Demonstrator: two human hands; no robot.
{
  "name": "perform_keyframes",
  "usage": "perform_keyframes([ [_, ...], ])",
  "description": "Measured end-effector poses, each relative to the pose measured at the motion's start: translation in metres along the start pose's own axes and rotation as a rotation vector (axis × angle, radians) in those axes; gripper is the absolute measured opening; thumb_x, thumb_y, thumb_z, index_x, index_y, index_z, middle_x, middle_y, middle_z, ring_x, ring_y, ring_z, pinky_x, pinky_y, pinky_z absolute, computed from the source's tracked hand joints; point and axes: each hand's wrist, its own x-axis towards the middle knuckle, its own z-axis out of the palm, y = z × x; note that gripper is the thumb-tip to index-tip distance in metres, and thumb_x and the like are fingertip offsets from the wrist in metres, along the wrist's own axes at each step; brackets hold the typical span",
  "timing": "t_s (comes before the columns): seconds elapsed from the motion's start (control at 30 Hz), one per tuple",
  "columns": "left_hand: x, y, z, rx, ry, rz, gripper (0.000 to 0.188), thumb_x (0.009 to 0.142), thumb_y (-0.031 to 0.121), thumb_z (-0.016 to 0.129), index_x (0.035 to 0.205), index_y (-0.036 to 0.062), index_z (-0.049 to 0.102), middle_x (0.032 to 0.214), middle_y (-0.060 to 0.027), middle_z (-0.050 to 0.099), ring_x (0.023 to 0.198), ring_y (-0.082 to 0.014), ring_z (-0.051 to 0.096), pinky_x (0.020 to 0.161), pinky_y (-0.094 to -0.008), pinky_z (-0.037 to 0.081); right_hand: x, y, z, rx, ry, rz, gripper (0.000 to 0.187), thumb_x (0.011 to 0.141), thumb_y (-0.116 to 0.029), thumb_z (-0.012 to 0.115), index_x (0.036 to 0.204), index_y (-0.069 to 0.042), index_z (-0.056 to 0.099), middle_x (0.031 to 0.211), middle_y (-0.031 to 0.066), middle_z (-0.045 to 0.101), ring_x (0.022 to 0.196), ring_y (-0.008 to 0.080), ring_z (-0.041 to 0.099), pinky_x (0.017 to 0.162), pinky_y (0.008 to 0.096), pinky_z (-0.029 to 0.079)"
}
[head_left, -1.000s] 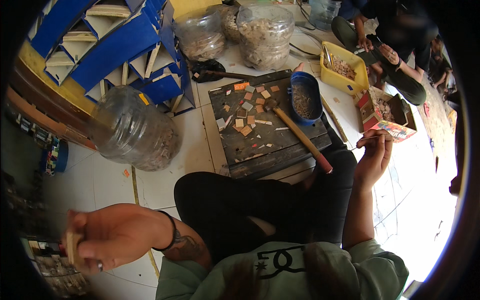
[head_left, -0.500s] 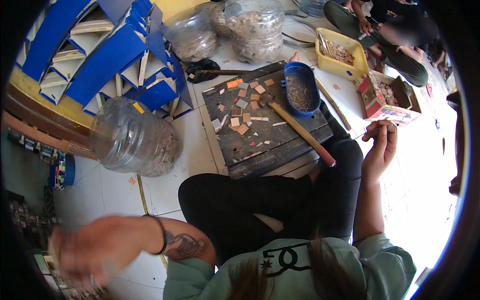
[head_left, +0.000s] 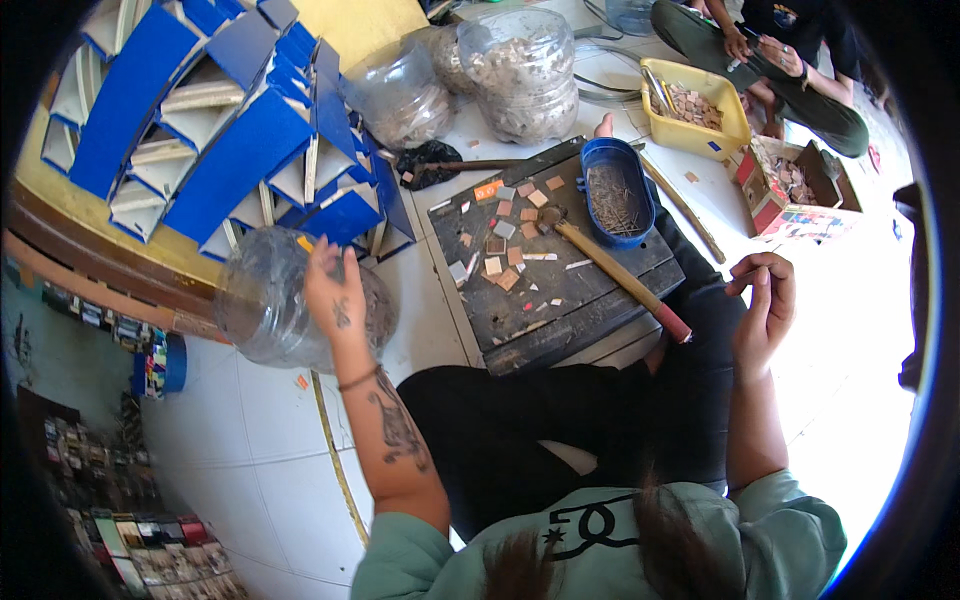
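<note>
My left hand [head_left: 335, 298] is raised in front of a clear plastic jar [head_left: 255, 300] that lies tipped on its side. Its fingers point up and slightly apart, with nothing visible in them; whether it touches the jar I cannot tell. Over my right knee, my right hand [head_left: 764, 305] is closed in a pinch, and anything between its fingertips is too small to make out. Between the two hands stands a low dark wooden board [head_left: 545, 325]. On it lie small square tiles [head_left: 508, 279], a wooden-handled hammer [head_left: 620, 278] and a blue tray [head_left: 617, 200] of nails.
Blue-and-white angular boxes [head_left: 250, 130] are stacked at the far left. Bulging clear containers [head_left: 518, 85] stand at the back. A yellow tub [head_left: 700, 110] and a cardboard box [head_left: 800, 200], both holding small pieces, are at the far right. Another person [head_left: 790, 75] sits beyond them.
My left hand has swung up from the lower left to the plastic jar. My right hand keeps its pinch in nearly the same place. The whole view has shifted slightly.
</note>
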Motion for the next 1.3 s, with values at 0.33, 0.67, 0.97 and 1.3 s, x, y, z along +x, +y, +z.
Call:
perform_keyframes([
  [0.33, 0.020, -0.056, -0.076, 0.601, 0.469, 0.178, 0.043, 0.091, 0.036, 0.062, 0.115, 0.0003, 0.067, 0.110, -0.0188, 0.067, 0.103, -0.0356, 0.060, 0.094, -0.0460, 0.043, -0.007, 0.013, 0.008, 0.118, -0.037, 0.193, 0.020, 0.105, -0.013, 0.039, 0.101, -0.001, 0.054, 0.084, 0.0072, 0.058, 0.070, 0.0099, 0.053, 0.065, 0.0238, 0.044],
  [0.67, -0.135, -0.036, -0.070, 0.535, 0.084, 0.381, 0.025, 0.086, 0.030, 0.070, 0.081, 0.0068, 0.061, 0.075, -0.0099, 0.059, 0.074, -0.0313, 0.055, 0.074, -0.0437, 0.041, -0.070, -0.044, 0.100, 0.172, -0.944, -0.151, 0.009, 0.082, -0.005, 0.066, 0.086, -0.006, 0.057, 0.101, 0.0129, 0.067, 0.086, 0.0280, 0.069, 0.071, 0.0381, 0.056],
  [0.97, -0.180, -0.001, -0.084, 0.341, -0.341, 0.330, 0.039, 0.089, 0.022, 0.064, 0.116, -0.0051, 0.062, 0.092, -0.0186, 0.064, 0.088, -0.0356, 0.061, 0.086, -0.0442, 0.046, -0.091, -0.048, 0.217, -0.028, -1.310, -0.652, 0.012, 0.086, -0.014, 0.061, 0.084, -0.004, 0.066, 0.146, 0.0075, 0.040, 0.087, 0.0226, 0.061, 0.074, 0.0388, 0.055],
  [1.3, -0.022, -0.011, -0.108, 0.195, -1.004, 0.259, 0.051, 0.093, 0.024, 0.063, 0.136, 0.0007, 0.049, 0.117, -0.0213, 0.066, 0.107, -0.0330, 0.065, 0.091, -0.0404, 0.050, -0.129, -0.030, 0.222, 0.077, -1.225, -0.488, 0.014, 0.088, -0.016, 0.060, 0.084, -0.002, 0.063, 0.129, 0.0070, 0.047, 0.092, 0.0242, 0.058, 0.079, 0.0408, 0.053],
])
